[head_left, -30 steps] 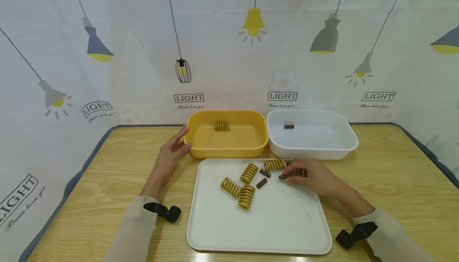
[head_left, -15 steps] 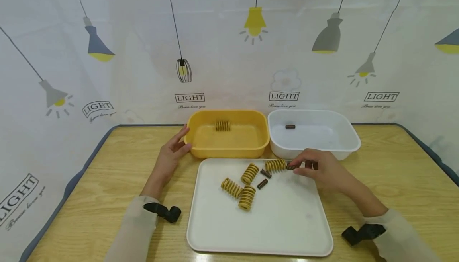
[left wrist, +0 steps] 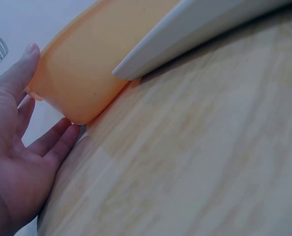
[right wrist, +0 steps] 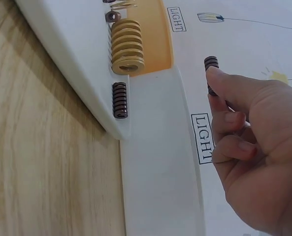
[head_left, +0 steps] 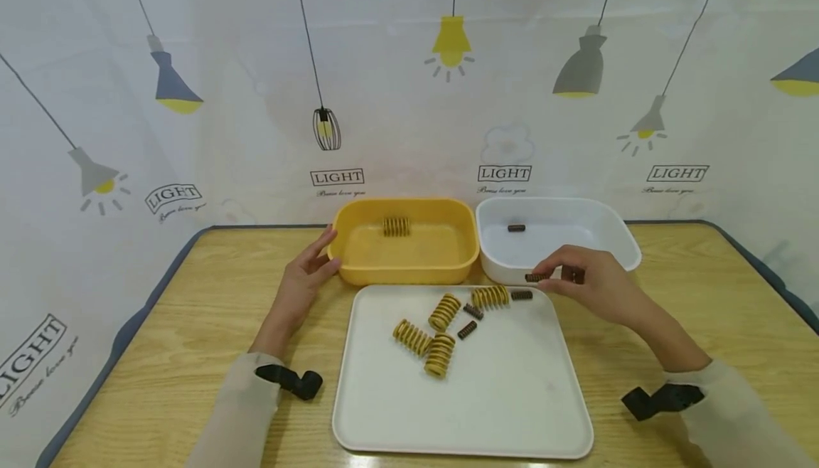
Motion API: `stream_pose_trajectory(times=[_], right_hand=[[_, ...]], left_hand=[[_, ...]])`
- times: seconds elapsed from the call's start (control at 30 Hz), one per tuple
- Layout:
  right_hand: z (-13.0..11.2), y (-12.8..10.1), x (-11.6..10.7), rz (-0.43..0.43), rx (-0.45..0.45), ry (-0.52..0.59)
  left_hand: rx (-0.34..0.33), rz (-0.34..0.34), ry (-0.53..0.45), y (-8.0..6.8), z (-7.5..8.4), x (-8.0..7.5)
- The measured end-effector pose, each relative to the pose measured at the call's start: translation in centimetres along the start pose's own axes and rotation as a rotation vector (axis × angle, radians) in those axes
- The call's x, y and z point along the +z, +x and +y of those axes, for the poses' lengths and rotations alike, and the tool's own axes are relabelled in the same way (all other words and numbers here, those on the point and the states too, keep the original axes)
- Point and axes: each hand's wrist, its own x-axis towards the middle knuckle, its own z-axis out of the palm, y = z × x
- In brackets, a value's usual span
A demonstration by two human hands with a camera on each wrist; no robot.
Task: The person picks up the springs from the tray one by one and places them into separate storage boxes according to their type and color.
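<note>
Near the tray, my right fingers are lifting away a pinched dark spring, leaving three. Spread left fingers are touching the yellow bin.

We log left tub: yellow | right tub: white | big springs: yellow | small springs: dark brown | tray: white | table: pale wood grain | backdrop: white, grey/blue/yellow lamp prints, black lettering | sleeves: cream

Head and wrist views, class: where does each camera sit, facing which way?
Head: on the head, facing forward and down at the tray; left hand, right hand and sleeves show.
Left wrist: on that wrist, facing the yellow bin; the left hand shows.
Right wrist: on that wrist, facing the pinched dark spring; the right hand shows.
Head and right wrist share that spring.
</note>
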Motion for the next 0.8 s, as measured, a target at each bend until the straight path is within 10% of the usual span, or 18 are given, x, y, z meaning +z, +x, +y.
stream_pose_trajectory(times=[0.8], right_hand=[[1.2, 1.1, -1.8, 0.014, 0.020, -0.030]], left_hand=[[0.005, -0.007, -0.005, 0.0, -0.1, 0.0]])
